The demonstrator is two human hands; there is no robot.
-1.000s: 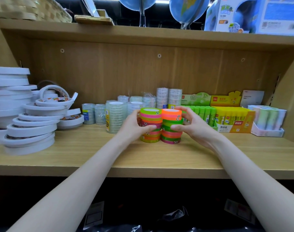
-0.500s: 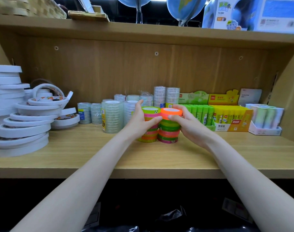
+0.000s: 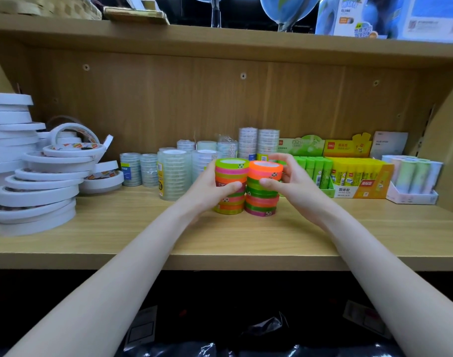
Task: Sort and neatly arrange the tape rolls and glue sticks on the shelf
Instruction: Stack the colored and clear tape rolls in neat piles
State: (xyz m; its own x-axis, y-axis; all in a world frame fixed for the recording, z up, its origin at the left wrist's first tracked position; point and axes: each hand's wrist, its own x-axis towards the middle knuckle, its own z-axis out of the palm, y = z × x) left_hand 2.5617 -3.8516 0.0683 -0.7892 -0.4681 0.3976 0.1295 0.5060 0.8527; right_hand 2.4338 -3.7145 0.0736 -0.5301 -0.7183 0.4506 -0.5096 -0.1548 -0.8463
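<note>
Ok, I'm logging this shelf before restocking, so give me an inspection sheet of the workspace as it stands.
Surface: wooden shelf.
Job's things: two neon tape stacks side by side; glue stick boxes at right.
Clutter: leaning white tape rolls; clear tape rolls behind.
Grippers: left hand grips the left stack, right hand the right one.
Cables: nothing seen.
Surroundings: globes on the shelf above.

light wooden shelf unit [image 3: 143, 243]

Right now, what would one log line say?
left hand: grips left neon tape stack | right hand: grips right neon tape stack | stacks: upright, side by side on shelf
</note>
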